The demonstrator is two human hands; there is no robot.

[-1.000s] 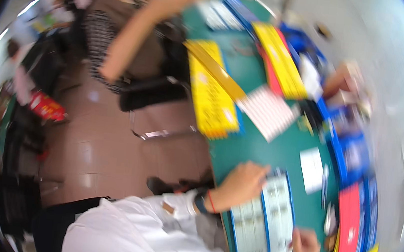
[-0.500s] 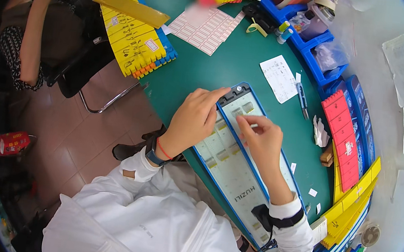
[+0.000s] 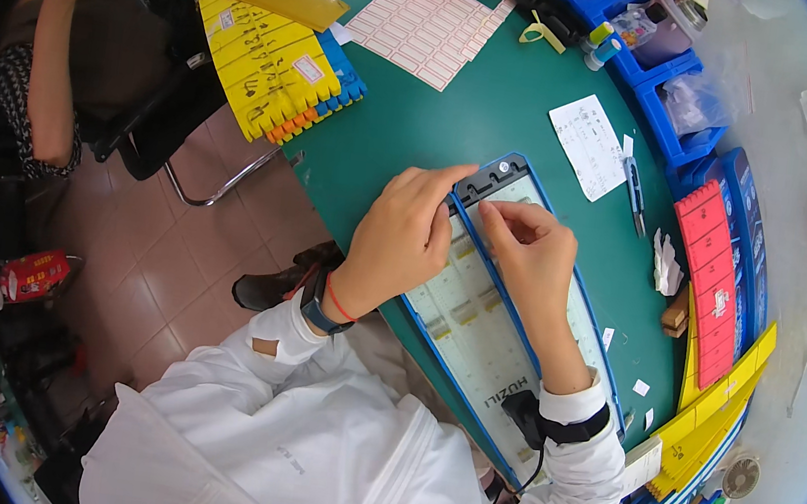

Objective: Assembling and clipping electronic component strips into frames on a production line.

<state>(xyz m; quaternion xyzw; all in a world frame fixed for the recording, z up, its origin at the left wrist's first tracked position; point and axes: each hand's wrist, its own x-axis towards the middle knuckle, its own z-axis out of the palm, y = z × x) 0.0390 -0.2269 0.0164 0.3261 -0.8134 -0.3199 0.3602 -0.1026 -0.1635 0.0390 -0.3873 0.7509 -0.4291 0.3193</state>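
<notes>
A long, flat blue-framed case [image 3: 489, 338] with pale panels lies slantwise before me. A blue rail divides it lengthwise, and a black slotted strip [image 3: 489, 181] crosses its far end. My left hand [image 3: 404, 230] grips the case's far left corner, its index finger stretched over the black strip. Over the far part of the right-hand panel, my right hand [image 3: 533, 251] is closed, thumb and index fingertip together. Whatever the pinch holds is too small to make out. Small yellowish pieces [image 3: 464, 312] show inside the left panel.
Yellow boards [image 3: 263, 64] lie at the far left, near a sheet of labels [image 3: 426, 28]. To the right are a written paper [image 3: 590, 146], a utility knife [image 3: 634, 195], a crumpled tissue [image 3: 666, 264], a red board [image 3: 707, 279] and blue bins [image 3: 678, 104]. Another person's arm [image 3: 59, 59] is at left.
My right hand has shifted slightly toward the case's far end, its fingers closer together. My left hand keeps its grip on the corner. The view has shifted a little.
</notes>
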